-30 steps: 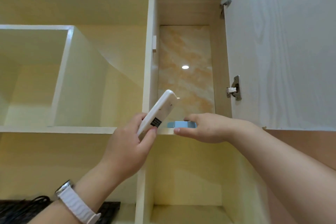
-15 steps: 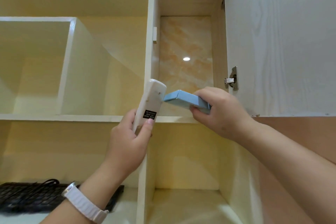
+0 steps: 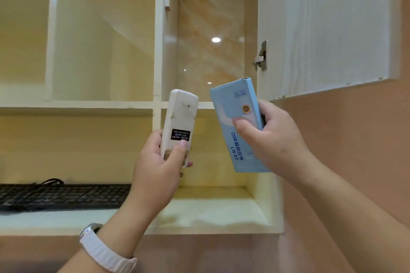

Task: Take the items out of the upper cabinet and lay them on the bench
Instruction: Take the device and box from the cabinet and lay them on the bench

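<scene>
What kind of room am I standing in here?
Probably a home or office storage nook: a wall cabinet with open shelves, its door swung open, and a keyboard on the bottom shelf.

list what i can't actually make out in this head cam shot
- Bench: out of the head view, below the bottom edge.
- White remote: button face turned away; its black label is too small to read; lower end covered by the left hand.
- Blue box: lower right covered by the right hand.
- Black keyboard: cut off by the left edge.
</scene>
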A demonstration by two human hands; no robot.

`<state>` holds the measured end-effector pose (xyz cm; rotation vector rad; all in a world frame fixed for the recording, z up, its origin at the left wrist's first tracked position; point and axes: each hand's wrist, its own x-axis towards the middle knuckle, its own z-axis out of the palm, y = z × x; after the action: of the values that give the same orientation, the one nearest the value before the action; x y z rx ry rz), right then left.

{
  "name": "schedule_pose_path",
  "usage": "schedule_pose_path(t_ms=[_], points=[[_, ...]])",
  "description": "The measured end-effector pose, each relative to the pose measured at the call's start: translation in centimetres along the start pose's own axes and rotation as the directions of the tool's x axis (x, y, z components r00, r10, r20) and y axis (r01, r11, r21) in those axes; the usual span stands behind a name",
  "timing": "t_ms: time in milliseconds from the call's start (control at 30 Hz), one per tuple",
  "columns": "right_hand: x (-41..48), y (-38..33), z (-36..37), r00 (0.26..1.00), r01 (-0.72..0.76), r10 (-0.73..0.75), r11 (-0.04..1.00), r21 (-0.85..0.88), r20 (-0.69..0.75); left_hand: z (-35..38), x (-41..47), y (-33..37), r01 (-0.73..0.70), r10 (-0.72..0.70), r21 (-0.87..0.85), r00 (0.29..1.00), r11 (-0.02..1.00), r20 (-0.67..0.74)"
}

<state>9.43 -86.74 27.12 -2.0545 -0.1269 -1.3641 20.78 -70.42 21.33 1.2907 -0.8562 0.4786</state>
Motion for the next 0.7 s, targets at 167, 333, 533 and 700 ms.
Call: schedule_pose_path(t_ms=[167,333,533,700], points=[[-4.7,2.8,0.4,0.977,-0.212,0.211,0.975,0.068,0.013,1.5,-3.1,-2.0,0.159,-0.156,-0.100,0.987,0.982,0.030],[-8.7,5.1,0.9,0.930,-0.362,0.363,0.932,0.028,-0.051,2.9,-6.2,-5.3,0.320,-0.292,-0.195,0.943,0.927,0.159],[-12.3,6.0,3.3,0.848,-0.515,0.503,0.857,-0.031,-0.168,3.2,-8.2,-8.5,0.491,-0.387,-0.265,0.848,0.830,0.361],[-14.9,6.1,6.1,0.766,-0.611,0.568,0.789,-0.066,-0.300,1.8,-9.1,-11.3,0.563,-0.393,-0.290,0.787,0.774,0.476]])
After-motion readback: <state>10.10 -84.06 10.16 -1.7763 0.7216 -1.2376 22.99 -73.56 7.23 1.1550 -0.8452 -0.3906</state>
